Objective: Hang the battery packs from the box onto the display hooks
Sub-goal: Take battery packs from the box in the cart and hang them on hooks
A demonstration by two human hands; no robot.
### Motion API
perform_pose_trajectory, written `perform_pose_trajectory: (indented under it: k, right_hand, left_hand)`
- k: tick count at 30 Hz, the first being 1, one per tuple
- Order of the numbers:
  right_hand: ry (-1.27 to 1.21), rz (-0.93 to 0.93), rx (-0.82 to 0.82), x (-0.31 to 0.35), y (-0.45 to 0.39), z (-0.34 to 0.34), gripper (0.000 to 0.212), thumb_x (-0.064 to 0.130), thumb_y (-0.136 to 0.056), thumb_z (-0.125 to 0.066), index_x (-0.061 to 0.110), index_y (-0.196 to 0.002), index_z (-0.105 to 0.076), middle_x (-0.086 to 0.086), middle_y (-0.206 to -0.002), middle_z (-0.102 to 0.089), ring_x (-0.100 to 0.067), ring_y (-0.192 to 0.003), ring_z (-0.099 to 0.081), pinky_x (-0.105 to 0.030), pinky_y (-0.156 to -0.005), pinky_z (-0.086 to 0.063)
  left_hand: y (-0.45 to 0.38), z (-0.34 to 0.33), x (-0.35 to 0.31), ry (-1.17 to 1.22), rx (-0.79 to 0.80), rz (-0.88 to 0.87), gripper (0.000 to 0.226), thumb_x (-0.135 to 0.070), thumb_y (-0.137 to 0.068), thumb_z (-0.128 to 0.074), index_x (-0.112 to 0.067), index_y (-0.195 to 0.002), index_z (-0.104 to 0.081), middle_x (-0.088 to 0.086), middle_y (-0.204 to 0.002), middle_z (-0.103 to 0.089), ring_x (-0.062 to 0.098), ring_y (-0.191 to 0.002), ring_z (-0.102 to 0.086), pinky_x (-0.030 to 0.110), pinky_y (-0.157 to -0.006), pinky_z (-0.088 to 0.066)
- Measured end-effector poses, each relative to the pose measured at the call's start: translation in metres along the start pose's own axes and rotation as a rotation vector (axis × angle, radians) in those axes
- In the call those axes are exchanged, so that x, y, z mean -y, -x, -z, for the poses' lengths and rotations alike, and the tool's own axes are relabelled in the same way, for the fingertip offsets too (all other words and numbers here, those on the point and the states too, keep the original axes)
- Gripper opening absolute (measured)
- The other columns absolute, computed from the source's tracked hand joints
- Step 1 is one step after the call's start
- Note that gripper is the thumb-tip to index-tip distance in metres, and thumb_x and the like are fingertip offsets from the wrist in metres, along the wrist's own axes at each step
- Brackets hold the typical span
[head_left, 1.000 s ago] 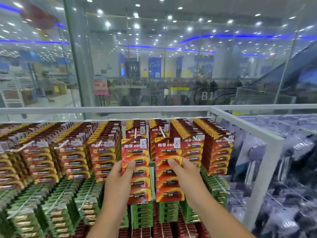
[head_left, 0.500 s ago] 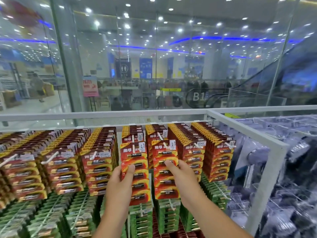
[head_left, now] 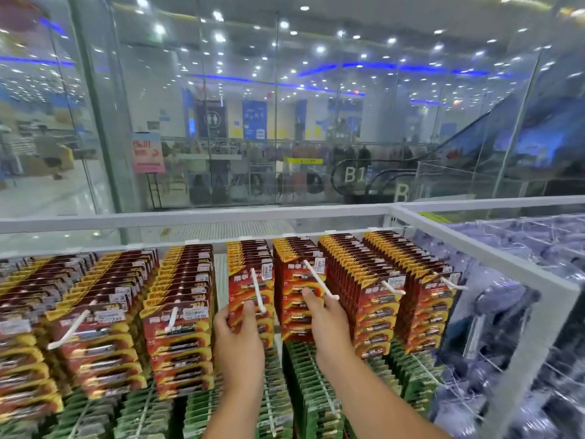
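Your left hand [head_left: 239, 340] grips the lower part of a red battery pack stack [head_left: 251, 286] hanging on a white display hook [head_left: 257, 291], with your thumb laid across the front card and the fingers curled round its left edge. Your right hand [head_left: 326, 324] holds the neighbouring red stack [head_left: 299, 296] the same way: thumb on the front, fingers wrapped behind the right side. That stack hangs on its own white hook [head_left: 319, 282], which juts out past the front card above your thumb. Both stacks sit side by side in the top row, between fuller rows of red packs [head_left: 180, 315] on the left and more red packs [head_left: 376, 296] on the right. Green packs [head_left: 304, 384] hang in the row below your wrists. A white frame rail [head_left: 474, 248] runs along the rack's right edge. The box is not in view.
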State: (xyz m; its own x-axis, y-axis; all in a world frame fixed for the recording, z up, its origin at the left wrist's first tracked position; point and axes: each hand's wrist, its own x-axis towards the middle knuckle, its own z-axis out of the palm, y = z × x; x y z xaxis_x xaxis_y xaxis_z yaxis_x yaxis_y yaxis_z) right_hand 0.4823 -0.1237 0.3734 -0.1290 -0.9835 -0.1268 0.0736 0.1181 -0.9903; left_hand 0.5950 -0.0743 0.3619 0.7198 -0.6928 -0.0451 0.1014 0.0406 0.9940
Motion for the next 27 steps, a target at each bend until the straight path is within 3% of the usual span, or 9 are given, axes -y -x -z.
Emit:
perform_pose_trajectory:
  k: [2, 4, 8, 12, 14, 17, 20, 24, 27]
  right_hand:
    - [0.021, -0.003, -0.018, -0.002, -0.005, -0.004, 0.046, 0.061, -0.091, -0.069, 0.025, -0.119, -0.063, 0.006, -0.120, -0.067, -0.018, -0.112, -0.062, -0.040, -0.099, -0.048]
    - [0.044, 0.017, -0.037, -0.007, -0.009, -0.007, 0.060, 0.069, -0.086, -0.069, 0.025, -0.126, -0.066, 0.006, -0.122, -0.070, -0.018, -0.115, -0.065, -0.044, -0.103, -0.051]
    - [0.050, 0.036, -0.060, -0.008, -0.007, -0.007, 0.059, 0.070, -0.086, -0.067, 0.026, -0.125, -0.063, 0.007, -0.124, -0.067, -0.018, -0.116, -0.063, -0.043, -0.104, -0.049]
    - [0.037, 0.012, -0.054, -0.012, 0.001, -0.005, 0.047, 0.055, -0.095, -0.069, 0.024, -0.129, -0.058, 0.008, -0.123, -0.063, -0.016, -0.114, -0.059, -0.037, -0.096, -0.046]
    - [0.057, 0.017, -0.062, -0.018, 0.008, -0.003, 0.049, 0.048, -0.093, -0.071, 0.025, -0.134, -0.057, 0.006, -0.122, -0.066, -0.017, -0.112, -0.062, -0.039, -0.097, -0.049]
    - [0.101, 0.011, -0.040, -0.028, 0.023, 0.001, 0.046, 0.038, -0.093, -0.072, 0.029, -0.135, -0.055, 0.009, -0.119, -0.066, -0.011, -0.107, -0.061, -0.036, -0.091, -0.047]
    - [0.085, -0.022, -0.005, -0.040, 0.039, 0.004, 0.045, 0.035, -0.093, -0.072, 0.037, -0.133, -0.051, 0.012, -0.126, -0.060, -0.011, -0.116, -0.057, -0.038, -0.103, -0.045]
    - [0.105, -0.079, 0.022, -0.048, 0.057, 0.020, 0.044, 0.031, -0.099, -0.068, 0.028, -0.139, -0.052, 0.011, -0.141, -0.053, -0.013, -0.132, -0.050, -0.034, -0.109, -0.043]
    - [0.124, -0.045, 0.053, -0.047, 0.074, 0.045, 0.031, 0.032, -0.101, -0.066, 0.036, -0.130, -0.058, 0.015, -0.133, -0.059, -0.003, -0.119, -0.057, -0.019, -0.089, -0.048]
  left_hand:
    - [-0.006, -0.004, 0.003, -0.008, -0.014, 0.014, 0.026, -0.051, -0.101, -0.058, -0.043, -0.121, -0.044, 0.005, -0.110, -0.072, 0.041, -0.096, -0.069, 0.057, -0.084, -0.060]
    - [-0.009, -0.007, 0.004, -0.016, -0.009, 0.024, 0.026, -0.051, -0.101, -0.057, -0.043, -0.119, -0.041, 0.006, -0.113, -0.069, 0.041, -0.098, -0.068, 0.056, -0.088, -0.059]
    - [-0.011, -0.006, 0.009, -0.018, 0.009, 0.019, 0.043, -0.058, -0.099, -0.057, -0.034, -0.132, -0.045, 0.003, -0.124, -0.064, 0.033, -0.107, -0.063, 0.046, -0.091, -0.054]
    - [-0.004, 0.002, 0.014, -0.045, 0.041, -0.007, 0.042, -0.048, -0.101, -0.060, -0.032, -0.137, -0.044, 0.000, -0.116, -0.065, 0.014, -0.083, -0.060, 0.033, -0.075, -0.046]
    - [0.002, 0.004, 0.019, -0.109, 0.068, -0.010, 0.051, -0.044, -0.101, -0.063, -0.034, -0.143, -0.037, -0.002, -0.121, -0.061, 0.013, -0.083, -0.059, 0.033, -0.075, -0.047]
    - [0.016, 0.010, 0.035, -0.186, 0.094, 0.007, 0.072, -0.044, -0.094, -0.071, -0.034, -0.151, -0.029, -0.001, -0.141, -0.051, 0.026, -0.117, -0.056, 0.039, -0.093, -0.048]
    - [0.030, 0.019, 0.046, -0.236, 0.102, 0.037, 0.069, -0.043, -0.091, -0.075, -0.031, -0.148, -0.039, 0.005, -0.151, -0.041, 0.028, -0.139, -0.043, 0.052, -0.112, -0.043]
    - [0.042, 0.026, 0.045, -0.249, 0.223, 0.031, 0.040, -0.044, -0.094, -0.072, -0.040, -0.128, -0.051, -0.003, -0.138, -0.046, 0.016, -0.122, -0.051, 0.041, -0.097, -0.048]
    - [0.049, 0.026, 0.037, -0.220, 0.313, -0.011, 0.032, -0.044, -0.095, -0.070, -0.044, -0.122, -0.052, -0.013, -0.126, -0.055, 0.000, -0.102, -0.057, 0.034, -0.084, -0.045]
